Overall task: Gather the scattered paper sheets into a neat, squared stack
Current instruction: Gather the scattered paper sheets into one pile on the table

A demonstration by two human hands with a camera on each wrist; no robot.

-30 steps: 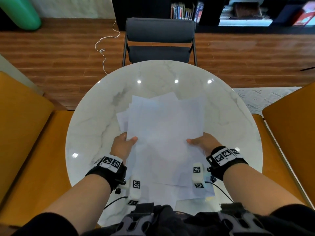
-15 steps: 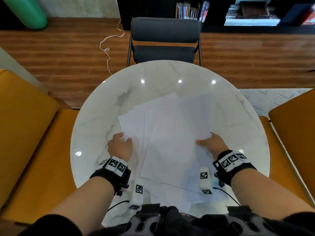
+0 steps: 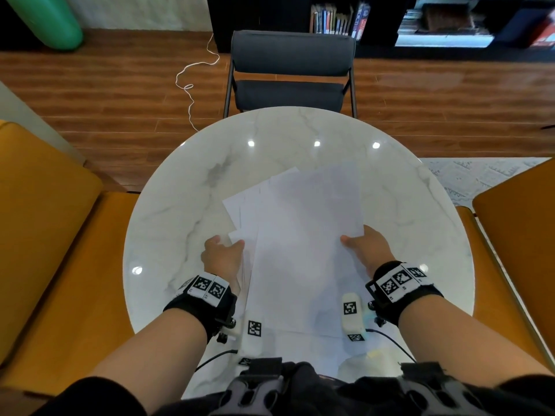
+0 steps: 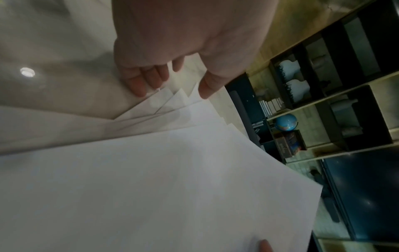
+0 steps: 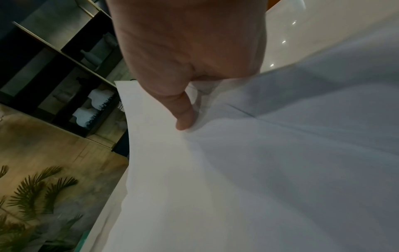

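White paper sheets [image 3: 303, 250], 4+ fanned; L hand [image 3: 222, 258] pinches corners, R hand [image 3: 365, 249] pinches right edge.

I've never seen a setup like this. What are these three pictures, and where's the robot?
There is no robot here: a person wears three cameras. One picture comes from the head, looking down at a round marble table. The other two come from the wrists, seeing each grasp close up. White paper sheets lie fanned and overlapping on the table. The left hand grips their left edge at the spread corners; the right hand pinches the right edge, thumb on top.
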